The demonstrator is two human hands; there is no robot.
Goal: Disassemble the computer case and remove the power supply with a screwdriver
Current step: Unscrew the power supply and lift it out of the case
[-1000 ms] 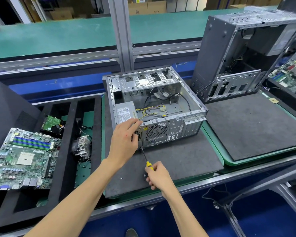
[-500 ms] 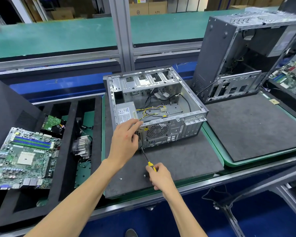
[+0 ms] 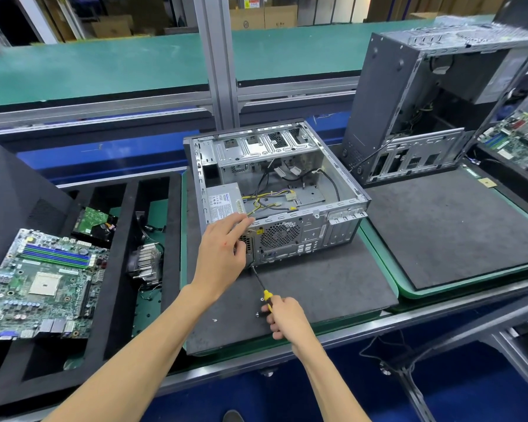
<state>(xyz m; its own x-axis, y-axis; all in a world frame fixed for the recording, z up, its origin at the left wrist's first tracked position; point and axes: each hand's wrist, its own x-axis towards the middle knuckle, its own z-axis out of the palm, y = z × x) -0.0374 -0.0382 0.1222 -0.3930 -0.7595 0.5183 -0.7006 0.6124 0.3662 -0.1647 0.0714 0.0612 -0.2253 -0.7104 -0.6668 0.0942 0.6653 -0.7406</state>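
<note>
At case rear (image 3: 287,236), screwdriver (image 3: 261,286) apparently unmoved, hands unchanged

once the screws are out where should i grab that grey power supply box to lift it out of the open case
Probably from above, through the open side of the grey metal computer case. The grey power supply box lies in the near left corner with its labelled top face exposed. Grip its two long side edges, towards the far end. The yellow and black cables leave its right side, so keep fingers off them. The left hand already rests at its near end.
</note>
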